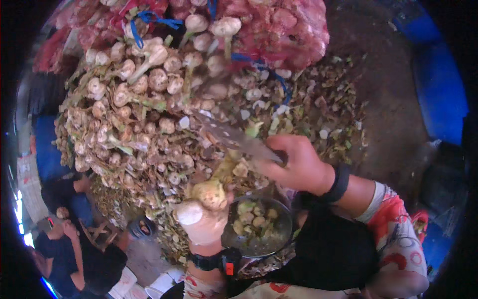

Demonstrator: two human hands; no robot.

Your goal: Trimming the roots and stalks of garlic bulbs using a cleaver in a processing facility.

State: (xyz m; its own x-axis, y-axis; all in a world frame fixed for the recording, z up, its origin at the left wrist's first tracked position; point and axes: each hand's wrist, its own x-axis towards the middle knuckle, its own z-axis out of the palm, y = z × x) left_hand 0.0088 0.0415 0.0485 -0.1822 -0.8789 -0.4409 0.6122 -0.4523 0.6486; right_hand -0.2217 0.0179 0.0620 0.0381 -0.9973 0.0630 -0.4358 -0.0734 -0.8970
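Note:
My left hand point(207, 224), in a pale glove, is closed around a garlic bulb point(210, 194) whose thick stalk point(225, 168) points up and away from me. In my bare right hand point(298, 160) is the handle of a broad knife point(239, 136). Its blade has a row of pale spots or holes and extends to the upper left, above the stalk and apart from the bulb. Just right of my left hand, a round metal bowl point(285, 235) holds several trimmed garlic bulbs point(257, 216). A large heap of garlic with stalks point(123, 112) lies ahead and to the left.
Red mesh sacks point(283, 33) of garlic stand behind the heap, with blue ties point(160, 20). Cut stalks and peelings point(328, 101) litter the ground at right. Blue containers point(437, 89) line the far right. Other people point(71, 246) sit at lower left beside a wooden stool point(99, 233).

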